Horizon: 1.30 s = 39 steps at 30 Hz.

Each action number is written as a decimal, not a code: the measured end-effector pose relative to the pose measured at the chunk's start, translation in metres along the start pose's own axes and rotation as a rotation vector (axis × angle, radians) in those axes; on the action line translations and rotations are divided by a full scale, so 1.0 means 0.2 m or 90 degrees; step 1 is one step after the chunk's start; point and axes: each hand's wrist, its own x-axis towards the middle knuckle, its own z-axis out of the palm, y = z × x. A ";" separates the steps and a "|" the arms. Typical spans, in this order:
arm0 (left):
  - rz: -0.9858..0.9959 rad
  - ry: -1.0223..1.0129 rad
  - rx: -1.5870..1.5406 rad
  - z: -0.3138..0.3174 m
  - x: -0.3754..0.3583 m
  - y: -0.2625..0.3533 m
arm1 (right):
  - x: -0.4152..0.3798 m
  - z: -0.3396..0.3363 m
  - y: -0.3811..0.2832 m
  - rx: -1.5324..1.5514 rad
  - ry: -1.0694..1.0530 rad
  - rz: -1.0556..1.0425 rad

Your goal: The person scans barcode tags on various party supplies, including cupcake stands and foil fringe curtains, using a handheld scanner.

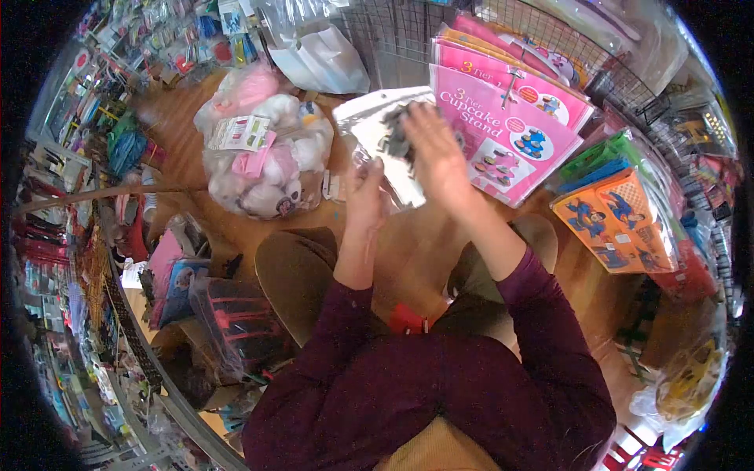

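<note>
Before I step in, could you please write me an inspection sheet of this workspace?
Surface: wood-look floor, partly covered by goods.
Job's things: shiny packet, held up, with a dark patch I cannot identify.
Clutter: clear bag of pink and white soft items, Cupcake Stand package, orange packet.
Hands: left hand holds the packet's edge; right hand is over the dark patch, its grip unclear.
Cables: nothing seen.
Surroundings: wire mesh ahead; densely packed goods at left.

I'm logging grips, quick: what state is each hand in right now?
Left hand: closed, holding the shiny packet.
Right hand: extended over the dark patch on it; whether it grips cannot be told.
</note>
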 end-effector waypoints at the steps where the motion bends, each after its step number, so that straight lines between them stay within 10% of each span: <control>1: -0.020 -0.043 -0.008 0.01 -0.01 -0.01 | 0.02 -0.01 0.05 0.021 0.022 0.045; 4: -0.038 -0.095 -0.013 0.00 -0.03 -0.02 | 0.03 -0.03 0.23 0.080 0.073 0.140; 6: -0.040 -0.087 -0.044 0.00 -0.04 0.02 | 0.03 -0.09 0.29 0.494 -0.030 0.702; 12: 0.007 -0.076 -0.130 -0.03 0.02 0.09 | 0.01 -0.15 0.18 1.083 0.080 0.722; 17: 0.023 -0.084 0.004 -0.04 0.04 0.03 | -0.01 -0.16 0.03 0.938 -0.114 0.610; 20: 0.302 -0.058 0.265 -0.04 0.09 0.00 | -0.02 -0.10 0.09 0.884 -0.061 0.653; 24: 0.364 -0.110 0.377 0.11 -0.04 0.05 | -0.02 -0.06 0.06 0.576 0.065 0.478; 26: 0.276 -0.141 0.290 0.16 -0.09 0.04 | -0.03 -0.12 -0.02 0.512 -0.104 0.531; 28: 0.098 -0.233 0.131 0.13 -0.10 0.00 | -0.07 -0.08 -0.11 0.458 -0.075 0.144; 31: 0.084 -0.217 -0.060 0.08 -0.06 0.01 | -0.04 -0.09 -0.14 0.480 -0.184 0.053; 39: -0.028 -0.152 -0.136 0.09 -0.08 -0.02 | 0.01 -0.07 -0.09 0.147 -0.080 0.041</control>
